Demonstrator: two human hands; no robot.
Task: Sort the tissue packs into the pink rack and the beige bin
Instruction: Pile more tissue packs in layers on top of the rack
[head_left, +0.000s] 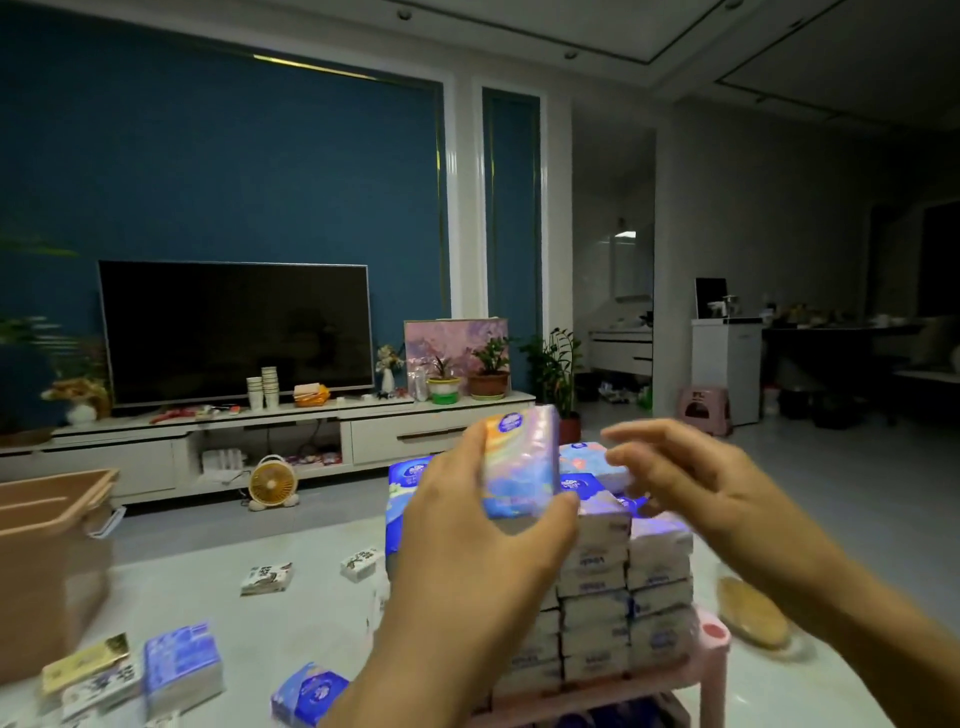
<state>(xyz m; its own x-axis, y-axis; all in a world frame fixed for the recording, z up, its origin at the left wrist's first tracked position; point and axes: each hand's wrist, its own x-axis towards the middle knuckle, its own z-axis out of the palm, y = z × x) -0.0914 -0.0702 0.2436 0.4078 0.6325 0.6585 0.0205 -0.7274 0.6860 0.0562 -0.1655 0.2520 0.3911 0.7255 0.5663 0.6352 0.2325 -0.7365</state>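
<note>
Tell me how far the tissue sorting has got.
Done: rows of packs stand stacked on the pink rack. In hand: the left hand grips a colourful pack above that stack; the right hand hovers open beside it. Left: several loose packs lie scattered left of the rack. The beige bin hides its contents.

left hand (467, 530) grips tissue pack (519, 462) | right hand (691, 483) open beside

a dark tv (236, 332) stands on a white cabinet (260, 422) against a blue wall (234, 166). stacked cups (264, 387) sit before it, a painting (457, 335) and potted plants (489, 366) to its right. a fan (272, 483) sits on the floor (322, 525); a pink stool (704, 408) farther right.
</note>
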